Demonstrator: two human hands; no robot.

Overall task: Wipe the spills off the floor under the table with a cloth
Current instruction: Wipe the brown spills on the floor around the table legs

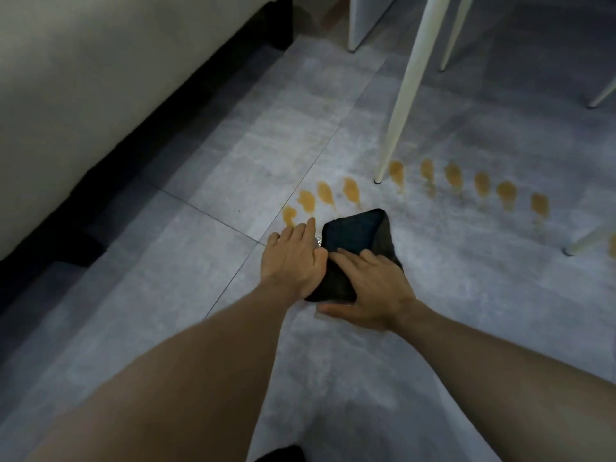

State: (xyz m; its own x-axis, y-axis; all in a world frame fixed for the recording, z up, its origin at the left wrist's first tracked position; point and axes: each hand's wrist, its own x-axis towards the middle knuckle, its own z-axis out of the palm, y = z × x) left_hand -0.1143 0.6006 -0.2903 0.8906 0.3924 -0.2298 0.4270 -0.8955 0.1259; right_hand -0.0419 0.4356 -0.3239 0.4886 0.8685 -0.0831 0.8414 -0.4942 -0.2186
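A folded dark cloth (358, 238) lies flat on the grey tiled floor (466, 295). My right hand (370, 288) presses on its near end, fingers spread over the fabric and thumb on the floor. My left hand (293, 258) rests flat at the cloth's left edge, fingers apart, fingertips close to the nearest stain. A curved row of several orange spills (350, 190) runs across the floor just beyond the cloth, from the left (289, 215) to the right (540, 205), passing a white table leg (405, 91).
A pale sofa (83, 78) with a dark base fills the left side. More thin white legs stand at the back right (455, 31) and right edge (590, 240). A white cabinet foot (361, 21) stands at the top.
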